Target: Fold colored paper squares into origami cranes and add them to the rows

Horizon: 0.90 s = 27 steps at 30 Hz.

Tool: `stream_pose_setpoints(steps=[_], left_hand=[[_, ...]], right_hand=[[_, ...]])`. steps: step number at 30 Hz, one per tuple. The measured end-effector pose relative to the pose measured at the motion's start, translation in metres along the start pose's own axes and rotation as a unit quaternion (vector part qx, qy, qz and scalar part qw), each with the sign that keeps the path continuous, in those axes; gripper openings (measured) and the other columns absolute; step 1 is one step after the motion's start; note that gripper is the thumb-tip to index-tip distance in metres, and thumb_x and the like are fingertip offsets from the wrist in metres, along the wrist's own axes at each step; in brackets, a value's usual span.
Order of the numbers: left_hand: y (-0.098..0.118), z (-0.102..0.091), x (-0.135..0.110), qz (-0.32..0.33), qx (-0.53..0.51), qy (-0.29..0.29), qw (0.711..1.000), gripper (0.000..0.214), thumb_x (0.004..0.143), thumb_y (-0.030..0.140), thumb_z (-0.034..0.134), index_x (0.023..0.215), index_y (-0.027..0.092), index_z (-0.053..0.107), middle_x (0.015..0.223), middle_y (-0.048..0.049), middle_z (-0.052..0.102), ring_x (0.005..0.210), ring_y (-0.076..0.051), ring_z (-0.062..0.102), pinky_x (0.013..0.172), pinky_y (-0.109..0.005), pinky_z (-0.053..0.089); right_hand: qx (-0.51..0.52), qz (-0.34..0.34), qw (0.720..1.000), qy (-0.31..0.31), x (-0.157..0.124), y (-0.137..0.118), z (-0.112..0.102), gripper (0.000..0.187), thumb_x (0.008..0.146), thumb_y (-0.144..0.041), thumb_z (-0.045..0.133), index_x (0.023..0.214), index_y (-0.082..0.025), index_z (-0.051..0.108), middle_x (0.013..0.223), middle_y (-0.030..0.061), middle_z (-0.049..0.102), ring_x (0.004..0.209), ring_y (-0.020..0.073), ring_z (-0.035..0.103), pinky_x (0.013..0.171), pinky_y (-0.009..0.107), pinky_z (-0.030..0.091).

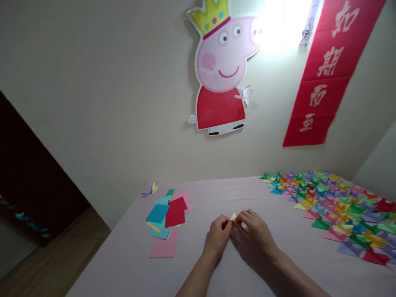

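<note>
A small piece of folded yellow paper [233, 216] is held between my two hands above the middle of the pale pink table [123, 260]. My left hand [219, 232] pinches its left side between thumb and fingertips. On the other side, my right hand [256, 231] is closed on it with curled fingers. A pointed tip of the paper shows above the fingers; its lower part is hidden by them.
Loose paper sheets lie to the left, with a red sheet [175, 212] and a blue sheet [158, 213] on top. Behind them sit small purple and yellow folded pieces [154, 188]. Many coloured paper cranes [340, 210] cover the table's right side. A wall [123, 123] rises behind.
</note>
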<state>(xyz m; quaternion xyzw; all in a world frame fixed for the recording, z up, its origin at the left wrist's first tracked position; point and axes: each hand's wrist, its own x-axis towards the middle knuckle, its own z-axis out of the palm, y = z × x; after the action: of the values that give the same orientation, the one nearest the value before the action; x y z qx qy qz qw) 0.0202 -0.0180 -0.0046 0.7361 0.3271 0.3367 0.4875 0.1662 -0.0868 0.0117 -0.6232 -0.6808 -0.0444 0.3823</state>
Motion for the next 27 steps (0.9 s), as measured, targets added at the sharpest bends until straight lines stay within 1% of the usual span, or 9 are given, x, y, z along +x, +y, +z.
stream_pose_setpoints(steps=[2, 4, 5, 6, 9, 11, 13, 16, 27], left_hand=[[0.001, 0.000, -0.001, 0.001, 0.000, -0.002, 1.000, 0.021, 0.088, 0.031, 0.052, 0.078, 0.019, 0.066, 0.080, 0.0002, 0.060, 0.077, -0.016, 0.055, 0.073, -0.026, 0.041], [0.002, 0.001, -0.002, 0.002, -0.001, -0.002, 1.000, 0.019, 0.088, 0.030, 0.053, 0.084, 0.020, 0.068, 0.085, -0.0010, 0.063, 0.081, -0.017, 0.057, 0.075, -0.027, 0.042], [0.002, 0.001, -0.003, 0.002, -0.001, -0.001, 1.000, 0.017, 0.088, 0.029, 0.054, 0.085, 0.020, 0.069, 0.087, -0.0015, 0.063, 0.082, -0.017, 0.058, 0.076, -0.027, 0.043], [0.002, 0.001, -0.003, 0.001, -0.001, 0.000, 1.000, 0.016, 0.087, 0.027, 0.055, 0.086, 0.020, 0.069, 0.089, -0.0018, 0.064, 0.083, -0.017, 0.058, 0.077, -0.027, 0.043], [0.001, 0.002, -0.003, -0.002, -0.001, 0.005, 1.000, 0.016, 0.086, 0.025, 0.055, 0.085, 0.021, 0.070, 0.089, -0.0021, 0.063, 0.084, -0.018, 0.058, 0.076, -0.027, 0.044], [0.001, 0.002, -0.003, -0.007, -0.002, 0.009, 1.000, 0.017, 0.086, 0.025, 0.054, 0.084, 0.022, 0.070, 0.088, -0.0018, 0.063, 0.081, -0.017, 0.058, 0.074, -0.026, 0.044], [0.001, 0.001, -0.003, -0.012, -0.003, 0.012, 1.000, 0.017, 0.087, 0.025, 0.054, 0.083, 0.022, 0.070, 0.086, -0.0011, 0.062, 0.078, -0.017, 0.057, 0.072, -0.026, 0.045], [0.001, 0.001, -0.002, -0.016, -0.004, 0.015, 1.000, 0.017, 0.087, 0.024, 0.053, 0.082, 0.023, 0.070, 0.085, -0.0004, 0.063, 0.077, -0.016, 0.057, 0.071, -0.026, 0.045], [0.002, 0.001, -0.001, -0.021, 0.000, 0.016, 1.000, 0.017, 0.085, 0.023, 0.053, 0.081, 0.022, 0.070, 0.085, -0.0018, 0.064, 0.081, -0.018, 0.060, 0.072, -0.026, 0.046]], right_hand=[[-0.026, 0.006, 1.000, 0.000, 0.004, 0.011, -0.013, 0.016, 0.086, -0.025, 0.059, 0.070, -0.024, 0.062, 0.071, 0.0027, 0.064, 0.073, 0.0212, 0.053, 0.069, 0.032, 0.038], [-0.067, 0.026, 0.997, 0.009, 0.011, 0.035, -0.033, 0.018, 0.087, -0.031, 0.059, 0.071, -0.023, 0.063, 0.075, 0.0042, 0.065, 0.076, 0.0227, 0.052, 0.072, 0.034, 0.036], [-0.143, 0.045, 0.989, 0.006, 0.015, 0.050, -0.045, 0.022, 0.087, -0.036, 0.058, 0.071, -0.023, 0.064, 0.076, 0.0042, 0.065, 0.078, 0.0230, 0.052, 0.073, 0.034, 0.036], [-0.221, 0.070, 0.973, 0.003, 0.018, 0.067, -0.057, 0.026, 0.087, -0.041, 0.056, 0.070, -0.024, 0.065, 0.078, 0.0040, 0.065, 0.080, 0.0233, 0.052, 0.074, 0.034, 0.036], [-0.292, 0.138, 0.946, 0.025, 0.027, 0.118, -0.090, 0.035, 0.086, -0.044, 0.052, 0.063, -0.022, 0.067, 0.079, 0.0096, 0.064, 0.081, 0.0278, 0.049, 0.070, 0.037, 0.031], [-0.325, 0.175, 0.929, 0.028, 0.030, 0.144, -0.103, 0.036, 0.084, -0.042, 0.053, 0.061, -0.020, 0.069, 0.080, 0.0131, 0.064, 0.079, 0.0286, 0.047, 0.067, 0.037, 0.028], [-0.350, 0.199, 0.915, 0.021, 0.031, 0.162, -0.107, 0.027, 0.081, -0.036, 0.057, 0.065, -0.019, 0.073, 0.084, 0.0151, 0.064, 0.081, 0.0296, 0.045, 0.066, 0.037, 0.025], [-0.378, 0.219, 0.900, 0.007, 0.032, 0.177, -0.105, 0.021, 0.077, -0.027, 0.059, 0.066, -0.018, 0.075, 0.085, 0.0167, 0.063, 0.082, 0.0305, 0.045, 0.066, 0.038, 0.023], [-0.417, 0.219, 0.882, -0.030, 0.035, 0.196, -0.092, 0.023, 0.080, -0.027, 0.059, 0.071, -0.015, 0.077, 0.089, 0.0185, 0.061, 0.088, 0.0318, 0.047, 0.066, 0.039, 0.021]])
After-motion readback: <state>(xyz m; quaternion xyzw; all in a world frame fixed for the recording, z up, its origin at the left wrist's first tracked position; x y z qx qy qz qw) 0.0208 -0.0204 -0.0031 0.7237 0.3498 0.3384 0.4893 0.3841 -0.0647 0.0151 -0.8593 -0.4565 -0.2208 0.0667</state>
